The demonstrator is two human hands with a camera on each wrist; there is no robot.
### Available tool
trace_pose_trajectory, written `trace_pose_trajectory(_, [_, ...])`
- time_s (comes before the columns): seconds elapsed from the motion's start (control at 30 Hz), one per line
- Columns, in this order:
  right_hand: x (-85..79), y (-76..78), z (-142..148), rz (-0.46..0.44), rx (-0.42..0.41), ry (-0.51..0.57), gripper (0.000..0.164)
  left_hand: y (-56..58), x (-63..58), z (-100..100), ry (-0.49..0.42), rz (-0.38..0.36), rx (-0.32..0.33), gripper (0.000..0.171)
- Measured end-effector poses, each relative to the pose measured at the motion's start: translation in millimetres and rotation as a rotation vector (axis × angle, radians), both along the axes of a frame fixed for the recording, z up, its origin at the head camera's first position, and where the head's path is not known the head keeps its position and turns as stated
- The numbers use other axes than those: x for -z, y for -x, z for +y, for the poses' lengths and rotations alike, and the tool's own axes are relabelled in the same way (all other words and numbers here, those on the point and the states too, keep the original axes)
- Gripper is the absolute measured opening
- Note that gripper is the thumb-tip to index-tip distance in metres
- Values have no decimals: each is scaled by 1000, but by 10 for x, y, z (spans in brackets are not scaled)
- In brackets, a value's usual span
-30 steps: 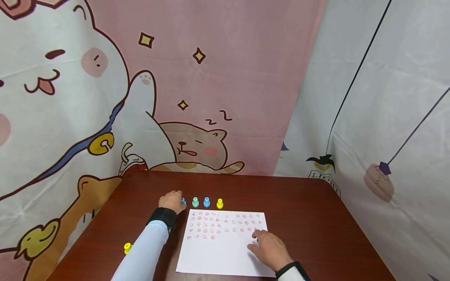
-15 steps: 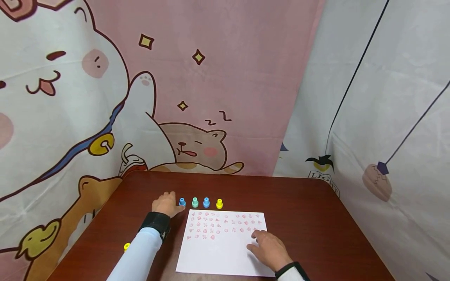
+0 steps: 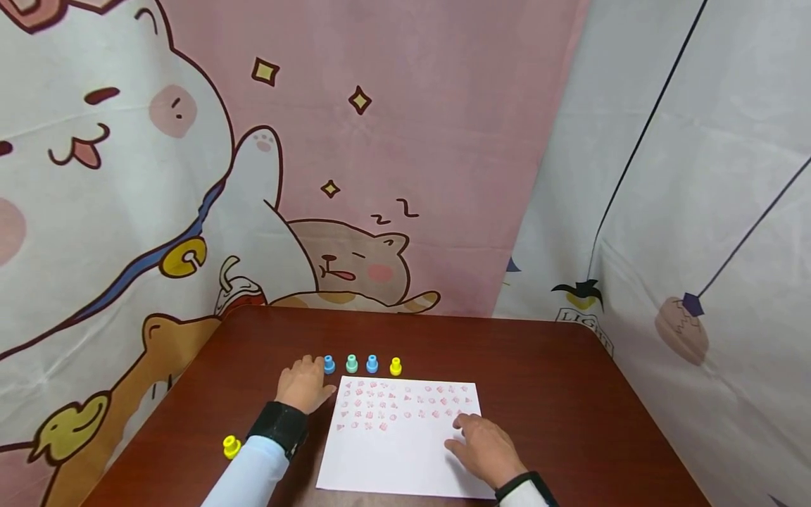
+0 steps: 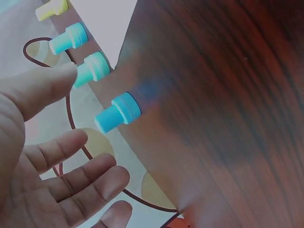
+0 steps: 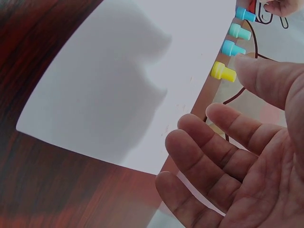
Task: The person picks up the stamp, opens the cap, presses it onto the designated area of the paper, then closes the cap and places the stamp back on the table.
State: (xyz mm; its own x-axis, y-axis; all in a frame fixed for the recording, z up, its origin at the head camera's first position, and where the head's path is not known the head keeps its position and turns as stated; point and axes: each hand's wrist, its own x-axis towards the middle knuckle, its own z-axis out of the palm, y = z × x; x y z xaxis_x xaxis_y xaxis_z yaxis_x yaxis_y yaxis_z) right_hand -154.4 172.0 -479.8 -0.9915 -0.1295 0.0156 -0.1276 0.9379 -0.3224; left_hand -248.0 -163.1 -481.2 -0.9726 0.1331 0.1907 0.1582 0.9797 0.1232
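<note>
My left hand [image 3: 303, 386] is beside the leftmost blue stamp [image 3: 329, 365], apart from it, its fingers relaxed and nothing in them. In the left wrist view that blue stamp [image 4: 118, 113] stands upright beyond the thumb and fingers. To its right stand a green stamp [image 3: 351, 364], a second blue stamp [image 3: 372, 364] and a yellow stamp [image 3: 395, 367] in a row. Over the right part of a white sheet of paper [image 3: 393, 465], covered in its upper half with rows of small red prints, my right hand [image 3: 486, 451] is spread loosely, holding nothing. Whether it touches the paper is unclear.
Another yellow stamp [image 3: 231, 447] stands at the left of the brown table [image 3: 570, 408], close to my left sleeve. Behind the table's far edge hangs a pink and white cloth [image 3: 443, 141] with cartoon animals.
My left hand has come away from the leftmost blue stamp and drawn back a little toward me, uncovering that stamp. The right hand stays in place.
</note>
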Motion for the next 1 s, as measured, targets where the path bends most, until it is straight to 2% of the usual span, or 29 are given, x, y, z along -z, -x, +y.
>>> trace_pose_trajectory(0.23, [-17,4,-18,-38,16,-17,31,-114,-19,-111,-5,-44,-28,57])
trace_pose_trajectory(0.57, [-17,19,-18,-52,28,-15,31,-304,-29,-413,-12,-74,-67,45])
trace_pose_trajectory(0.83, [-19,32,-5,-61,40,-10,32,-387,-101,-591,3,-134,-65,43])
trace_pose_trajectory(1.0, [-16,33,4,-65,40,-8,32,-451,-81,-677,5,-178,-85,42])
